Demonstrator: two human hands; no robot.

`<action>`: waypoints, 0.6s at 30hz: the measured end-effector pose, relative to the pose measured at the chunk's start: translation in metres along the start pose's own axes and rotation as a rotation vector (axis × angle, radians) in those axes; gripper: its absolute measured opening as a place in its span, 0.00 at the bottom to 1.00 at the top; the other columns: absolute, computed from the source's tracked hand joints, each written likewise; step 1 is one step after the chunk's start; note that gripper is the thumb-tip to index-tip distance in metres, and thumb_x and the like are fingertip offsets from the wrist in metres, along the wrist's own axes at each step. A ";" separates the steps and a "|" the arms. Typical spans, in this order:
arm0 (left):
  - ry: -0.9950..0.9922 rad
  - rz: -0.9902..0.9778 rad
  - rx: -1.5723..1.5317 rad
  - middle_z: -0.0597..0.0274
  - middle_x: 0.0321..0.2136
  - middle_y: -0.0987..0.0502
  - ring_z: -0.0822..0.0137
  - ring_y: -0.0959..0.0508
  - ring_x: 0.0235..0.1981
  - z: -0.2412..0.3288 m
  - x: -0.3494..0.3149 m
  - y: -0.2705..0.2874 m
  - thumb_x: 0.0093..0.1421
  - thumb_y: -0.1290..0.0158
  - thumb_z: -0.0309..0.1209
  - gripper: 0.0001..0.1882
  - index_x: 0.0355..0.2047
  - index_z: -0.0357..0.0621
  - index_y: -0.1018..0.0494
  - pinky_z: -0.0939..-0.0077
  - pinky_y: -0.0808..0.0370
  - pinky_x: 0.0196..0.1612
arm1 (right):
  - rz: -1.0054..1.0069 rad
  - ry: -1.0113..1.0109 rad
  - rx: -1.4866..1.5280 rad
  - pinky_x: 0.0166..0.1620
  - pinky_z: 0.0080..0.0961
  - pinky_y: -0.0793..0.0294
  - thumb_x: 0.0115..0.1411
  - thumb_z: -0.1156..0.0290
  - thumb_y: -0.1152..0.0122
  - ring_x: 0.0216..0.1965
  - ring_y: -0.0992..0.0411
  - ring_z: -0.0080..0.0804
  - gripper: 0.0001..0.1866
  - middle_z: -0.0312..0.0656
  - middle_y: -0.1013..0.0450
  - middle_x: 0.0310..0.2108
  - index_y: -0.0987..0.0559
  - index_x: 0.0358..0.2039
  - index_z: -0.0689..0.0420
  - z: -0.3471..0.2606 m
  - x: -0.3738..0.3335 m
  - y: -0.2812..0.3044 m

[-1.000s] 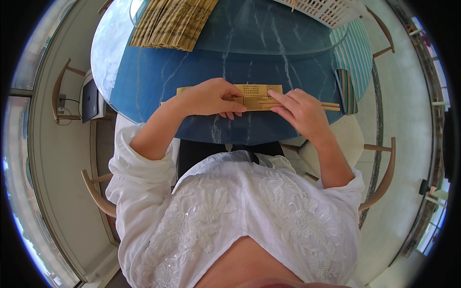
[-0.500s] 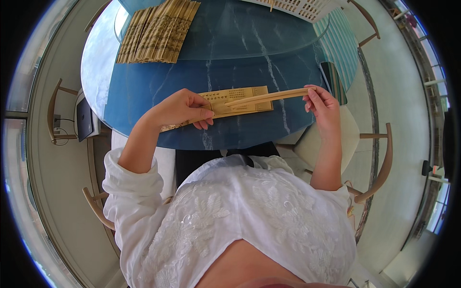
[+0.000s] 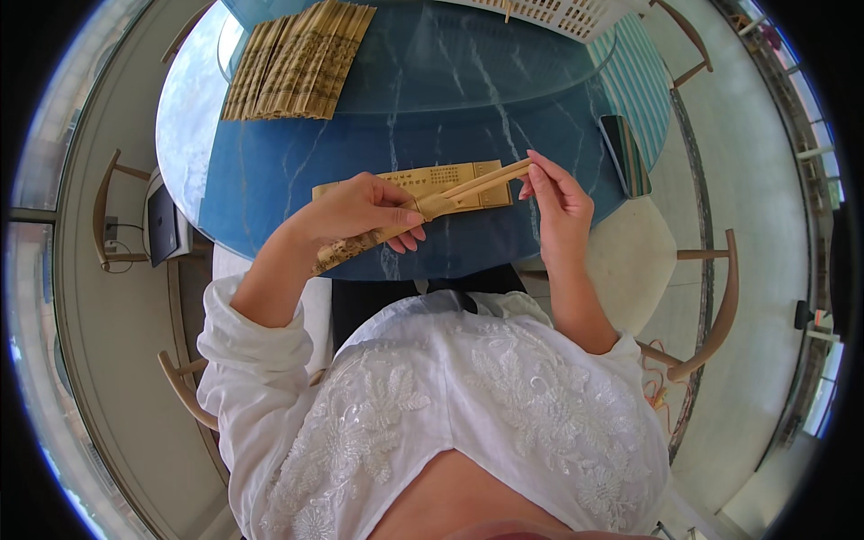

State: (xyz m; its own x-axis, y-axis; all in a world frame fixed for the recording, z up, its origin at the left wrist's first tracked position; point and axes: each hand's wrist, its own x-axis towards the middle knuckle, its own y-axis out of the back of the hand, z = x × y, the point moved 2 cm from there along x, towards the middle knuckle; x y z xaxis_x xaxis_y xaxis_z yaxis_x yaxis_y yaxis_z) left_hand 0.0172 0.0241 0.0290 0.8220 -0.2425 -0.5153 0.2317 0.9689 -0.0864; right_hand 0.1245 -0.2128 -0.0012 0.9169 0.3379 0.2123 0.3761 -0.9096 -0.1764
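My left hand (image 3: 373,214) is closed on a brown patterned paper chopstick sleeve (image 3: 346,252), which slants up to the right. A pair of pale wooden chopsticks (image 3: 486,183) lies partly inside the sleeve's mouth. My right hand (image 3: 556,192) pinches their outer ends between thumb and fingers. Behind the held sleeve, flat on the table, lie further paper sleeves (image 3: 486,173) of the same tan kind, printed with dark characters; my left hand covers part of them.
A fanned pile of filled sleeves (image 3: 297,67) lies at the far left of the blue marbled table (image 3: 432,252). A phone (image 3: 624,157) rests near the right edge. At the back stands a white perforated basket (image 3: 558,16). Chairs (image 3: 711,315) surround the table, one holding a laptop (image 3: 162,225).
My right hand has moved left, and the chopsticks have gone deeper into the sleeve. The held sleeve now shows more clearly in front of those on the table.
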 end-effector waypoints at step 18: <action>-0.103 -0.029 -0.140 0.54 0.34 0.20 0.67 0.18 0.35 -0.002 0.017 -0.015 0.64 0.44 0.33 0.15 0.43 0.31 0.25 0.76 0.19 0.41 | -0.142 0.240 -0.284 0.39 0.17 0.24 0.59 0.84 0.39 0.36 0.23 0.24 0.14 0.40 0.22 0.36 0.20 0.46 0.62 0.006 -0.023 -0.032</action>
State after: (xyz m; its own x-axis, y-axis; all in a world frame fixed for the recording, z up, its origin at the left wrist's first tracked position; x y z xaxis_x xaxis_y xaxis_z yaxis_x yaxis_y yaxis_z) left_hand 0.0265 0.0058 0.0204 0.8665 -0.2674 -0.4215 0.1872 0.9569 -0.2220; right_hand 0.0922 -0.1900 -0.0057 0.7885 0.4300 0.4398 0.4142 -0.8998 0.1371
